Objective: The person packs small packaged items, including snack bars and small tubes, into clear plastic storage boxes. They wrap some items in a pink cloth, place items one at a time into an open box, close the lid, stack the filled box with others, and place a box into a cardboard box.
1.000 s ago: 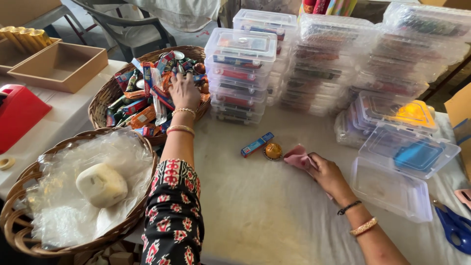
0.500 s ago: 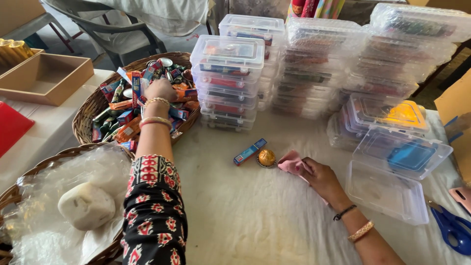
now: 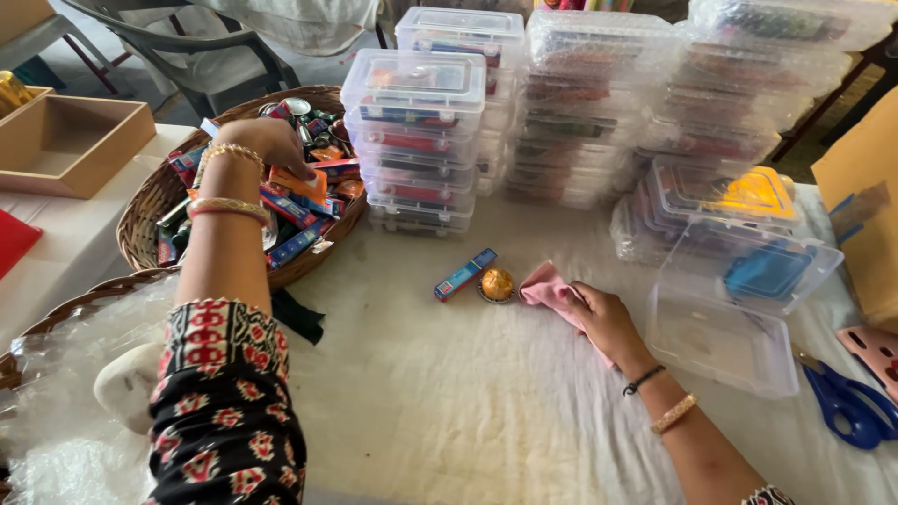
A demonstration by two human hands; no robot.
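Head view, the only one: left hand (image 3: 267,140) reaches into the round wicker basket (image 3: 140,220), fingers curled down over an orange packet (image 3: 297,180) among mixed small packets; contact is clear, whether it is actually gripped I cannot tell. Right hand (image 3: 603,318) lies flat on the desk (image 3: 449,393), fingers narrow, pinning a pink cloth (image 3: 547,290) so it stays put. Just left of the cloth sit a small gold round item (image 3: 497,283) and a blue stick-shaped packet (image 3: 465,274), close together (looks like one set being gathered). An open clear plastic box (image 3: 720,341) waits just right of the right hand, lid tipped back. Stacks of closed, filled clear boxes (image 3: 416,140) stand behind, out of the working area. Blue scissors (image 3: 847,407) lie at the far right edge. A second basket lined with plastic sheet (image 3: 56,393) holds a white lump, lower left.
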